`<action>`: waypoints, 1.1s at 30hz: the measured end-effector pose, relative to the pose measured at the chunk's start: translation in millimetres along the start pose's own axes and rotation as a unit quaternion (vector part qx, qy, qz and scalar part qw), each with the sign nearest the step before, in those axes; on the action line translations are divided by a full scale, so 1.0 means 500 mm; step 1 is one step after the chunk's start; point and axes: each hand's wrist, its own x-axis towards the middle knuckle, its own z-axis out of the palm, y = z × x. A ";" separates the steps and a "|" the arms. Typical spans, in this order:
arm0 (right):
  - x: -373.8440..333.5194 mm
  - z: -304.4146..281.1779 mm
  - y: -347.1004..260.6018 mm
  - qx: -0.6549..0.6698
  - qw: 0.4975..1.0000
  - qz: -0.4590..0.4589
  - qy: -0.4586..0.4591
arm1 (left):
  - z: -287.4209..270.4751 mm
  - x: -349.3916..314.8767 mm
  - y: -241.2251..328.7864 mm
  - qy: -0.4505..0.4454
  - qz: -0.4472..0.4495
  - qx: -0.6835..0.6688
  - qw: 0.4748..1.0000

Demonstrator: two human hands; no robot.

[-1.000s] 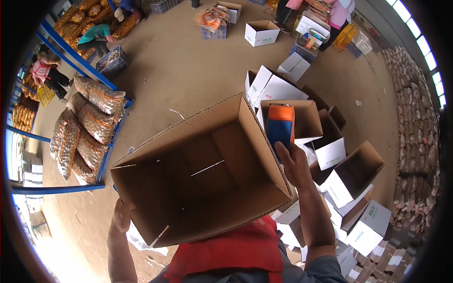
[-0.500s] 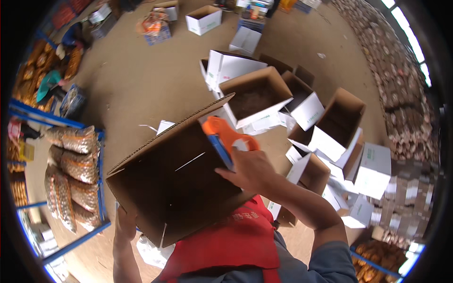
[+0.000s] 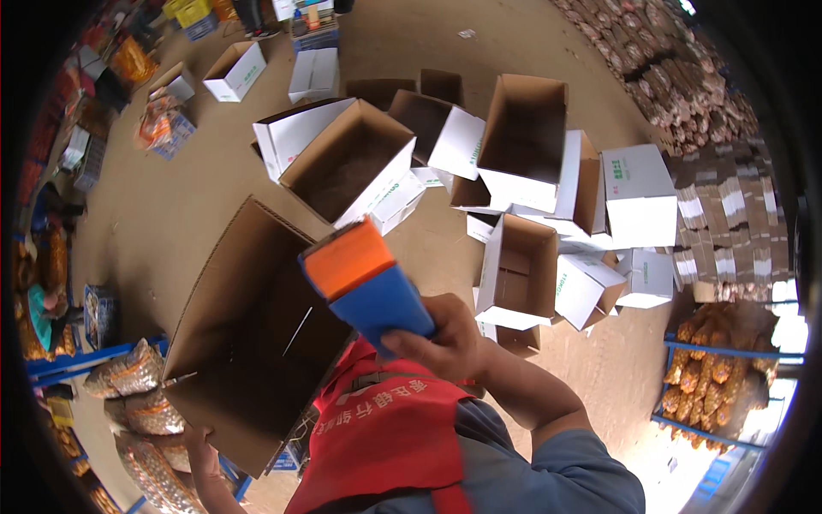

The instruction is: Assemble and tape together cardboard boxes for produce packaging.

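Observation:
An open-topped cardboard box (image 3: 248, 334), brown inside, is held tilted in front of my body. My left hand (image 3: 199, 447) grips its lower left edge, with part of the fingers hidden by the box. My right hand (image 3: 449, 338) is closed around an orange and blue tape dispenser (image 3: 381, 304), raised over the right side of the box. A thin light line shows along a seam inside the box.
Several empty white cardboard boxes (image 3: 518, 265) lie in a pile at the right front. Filled net sacks (image 3: 145, 403) sit on a blue rack at left. Flattened cartons (image 3: 728, 214) are stacked at right, near bagged goods (image 3: 715, 360). People work at far left.
The view has swung right, so the box pile appears farther left. The tape dispenser has turned, with its blue side now facing up. The held box appears lower and more steeply tilted.

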 end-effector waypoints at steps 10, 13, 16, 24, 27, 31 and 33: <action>-0.162 -0.191 0.174 0.177 0.913 0.052 0.365 | 0.205 0.140 0.066 -0.145 -0.042 -0.040 0.988; -0.235 -0.240 0.300 0.102 0.876 0.106 0.459 | 0.309 0.184 0.083 -0.157 -0.106 -0.104 0.976; -0.343 -0.279 0.437 0.067 0.832 0.157 0.528 | 0.437 0.213 0.101 -0.244 -0.170 -0.155 0.942; -0.737 -0.271 0.727 0.104 0.643 0.364 0.666 | 0.623 0.222 0.127 -0.218 -0.192 -0.129 0.948; -0.838 -0.226 0.758 0.163 0.571 0.351 0.723 | 0.626 0.211 0.113 -0.258 -0.167 -0.094 0.947; -0.874 -0.133 0.747 0.215 0.531 0.335 0.748 | 0.634 0.204 0.080 -0.249 -0.198 -0.074 0.945; -0.857 -0.082 0.739 0.200 0.567 0.349 0.719 | 0.642 0.211 0.063 -0.299 -0.228 -0.051 0.925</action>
